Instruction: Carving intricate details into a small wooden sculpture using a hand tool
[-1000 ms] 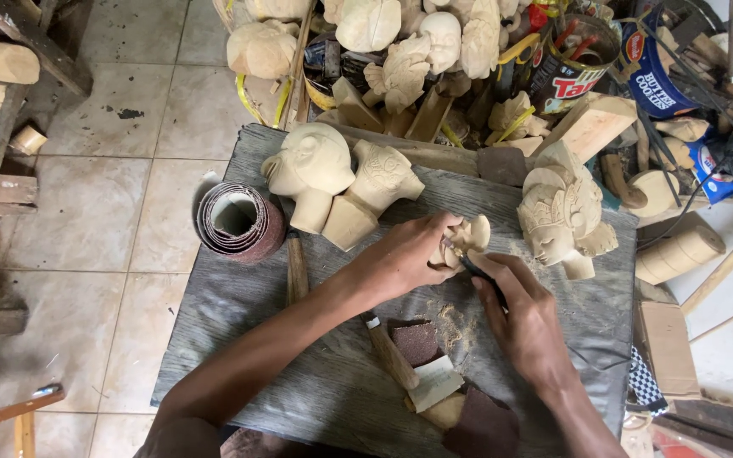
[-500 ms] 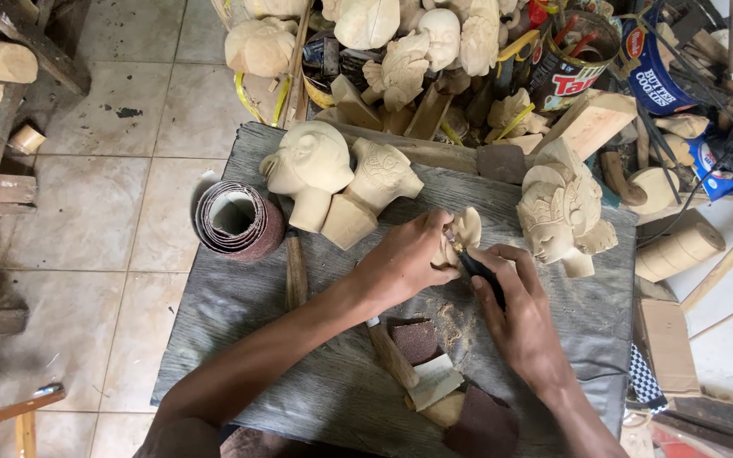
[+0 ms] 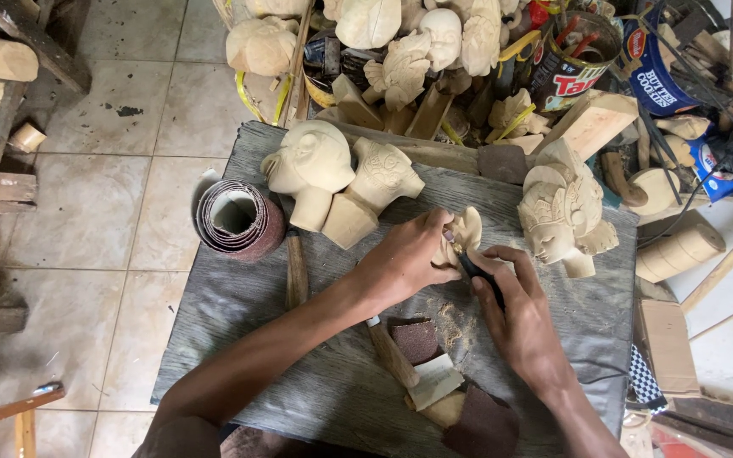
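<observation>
The left hand [image 3: 405,259] closes its fingers around a small pale carved wooden piece with leaf-like lobes [image 3: 466,231], gripping it from the left so that only its upper lobes show above the knuckles. The right hand [image 3: 515,318] pinches a slim dark tool [image 3: 478,273] between thumb and fingers, and the tool's tip meets the small carving just below those lobes. Both hands hover over a grey weathered wooden worktop [image 3: 239,322], near its middle.

Just below the hands on that worktop lies a scatter of pale sawdust [image 3: 450,321]. Nearer the person, squares of dark brown sandpaper [image 3: 417,339] lie beside a pale wooden block [image 3: 436,380] and a wooden-handled tool [image 3: 390,352] that is partly hidden under the left forearm.

To the left of the hands, on the worktop, stand two unpainted carved wooden heads: a smooth rounded one [image 3: 309,165] and, touching it on its right, a more detailed one [image 3: 379,178]. Further left, at the worktop's edge, sits a roll of reddish-brown sandpaper [image 3: 239,220], with another wooden tool handle [image 3: 296,270] lying just beside it. To the right of the hands stands a pale carved head with an ornate headdress [image 3: 563,208].

Beyond the far edge of the worktop, a heap of pale wooden carvings [image 3: 400,42], offcuts and tins is piled together. Left of the worktop lies a pale tiled floor [image 3: 103,170].
</observation>
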